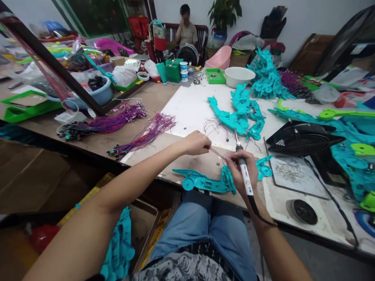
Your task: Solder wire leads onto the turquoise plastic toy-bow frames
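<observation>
My left hand (pixel 197 143) is closed around one end of some thin wires (pixel 217 151), stretched toward the right hand. My right hand (pixel 242 168) holds a soldering iron (pixel 245 173) with a white and black handle, its metal tip pointing up and away. The fingers of that hand also seem to pinch the other end of the wires. Just below lies a turquoise plastic part (pixel 202 181) at the table's front edge, partly hidden by the right hand. Beyond the hands, more turquoise parts (pixel 238 117) lie with loose wires on a white sheet (pixel 190 105).
Bundles of purple and red wires (pixel 140 134) lie left of my hands. To the right stand a black fan (pixel 301 138) and a round tin (pixel 303 211). Turquoise parts (pixel 266 74) are heaped beside a white basin (pixel 239 76). A person (pixel 187 33) sits at the back.
</observation>
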### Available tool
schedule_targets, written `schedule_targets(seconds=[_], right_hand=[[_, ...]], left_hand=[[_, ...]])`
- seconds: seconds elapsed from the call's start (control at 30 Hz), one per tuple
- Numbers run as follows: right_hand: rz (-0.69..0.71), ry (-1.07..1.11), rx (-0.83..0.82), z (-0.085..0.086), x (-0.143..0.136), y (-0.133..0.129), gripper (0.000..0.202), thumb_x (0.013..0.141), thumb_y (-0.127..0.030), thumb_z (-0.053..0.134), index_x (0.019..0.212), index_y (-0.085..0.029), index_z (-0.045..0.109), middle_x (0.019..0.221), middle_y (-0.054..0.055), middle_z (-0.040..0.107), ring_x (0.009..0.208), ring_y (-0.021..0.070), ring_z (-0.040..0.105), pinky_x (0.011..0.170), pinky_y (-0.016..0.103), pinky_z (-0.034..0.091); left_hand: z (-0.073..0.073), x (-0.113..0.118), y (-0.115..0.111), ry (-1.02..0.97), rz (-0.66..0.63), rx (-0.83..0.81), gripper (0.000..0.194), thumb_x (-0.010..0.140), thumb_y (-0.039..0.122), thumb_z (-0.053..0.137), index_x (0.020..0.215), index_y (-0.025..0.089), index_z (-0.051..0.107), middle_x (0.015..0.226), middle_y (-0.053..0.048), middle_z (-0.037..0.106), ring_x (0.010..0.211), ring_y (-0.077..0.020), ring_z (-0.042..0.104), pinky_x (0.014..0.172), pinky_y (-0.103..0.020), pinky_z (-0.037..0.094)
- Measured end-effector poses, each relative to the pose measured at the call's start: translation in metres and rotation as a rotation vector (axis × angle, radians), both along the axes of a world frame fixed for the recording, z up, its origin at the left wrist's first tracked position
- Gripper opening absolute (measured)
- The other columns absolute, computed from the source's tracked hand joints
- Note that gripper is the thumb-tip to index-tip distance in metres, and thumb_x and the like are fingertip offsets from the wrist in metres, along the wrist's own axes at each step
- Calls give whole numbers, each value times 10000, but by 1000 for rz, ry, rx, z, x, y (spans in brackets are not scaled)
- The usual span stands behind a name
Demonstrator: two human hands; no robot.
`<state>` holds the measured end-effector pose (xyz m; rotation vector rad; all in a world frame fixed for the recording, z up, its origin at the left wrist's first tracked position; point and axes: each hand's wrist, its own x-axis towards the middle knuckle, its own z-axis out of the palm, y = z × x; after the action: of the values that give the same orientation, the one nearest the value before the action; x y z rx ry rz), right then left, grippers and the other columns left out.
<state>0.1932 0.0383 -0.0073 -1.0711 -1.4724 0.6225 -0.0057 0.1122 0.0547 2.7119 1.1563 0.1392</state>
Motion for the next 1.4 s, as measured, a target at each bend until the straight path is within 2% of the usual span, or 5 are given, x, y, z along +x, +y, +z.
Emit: schedule_targets(seconds=[0.2,0.37,0.6,1.17,1.4], right_hand=[[-54,-107,-37,-25,14,-14,212,828,-295,647,1003,-257,533,835,9,645,767,185,653,755,367,549],[-172,24,36,-23,14,4,231,814,-273,666,996,-257,525,877,14,627,799,184,651,752,359,546],[-137,2,79,-18,14,14,203,832,-237,648,990,-238,520,884,3,633,845,167,656,797,341,531],[314,47,-51,-9,-28,63,466,710,-339,776,1056,-267,473,1219,84,641,1160,250,613,1004,454,463],[338,432,-220,16,-51,32,429,698,-262,770,1010,-264,476,760,-64,637,641,120,640,629,276,541]], left_hand=[[-38,-18,41,39,125,204,189,923,222,517,869,128,671,947,-110,687,926,-198,626,761,-291,421],[-17,2,67,-290,209,493,289,977,259,396,985,131,655,978,-119,651,922,-189,605,770,-287,442],[17,1,111,-303,268,205,266,899,186,448,814,139,696,829,-71,681,804,-162,616,733,-263,436],[103,-66,22,-582,440,-493,159,801,255,671,806,108,731,543,-31,611,407,-46,383,451,-233,258],[105,-62,-2,-983,473,-766,136,832,187,671,720,110,681,517,-30,576,360,-33,392,391,-208,190]])
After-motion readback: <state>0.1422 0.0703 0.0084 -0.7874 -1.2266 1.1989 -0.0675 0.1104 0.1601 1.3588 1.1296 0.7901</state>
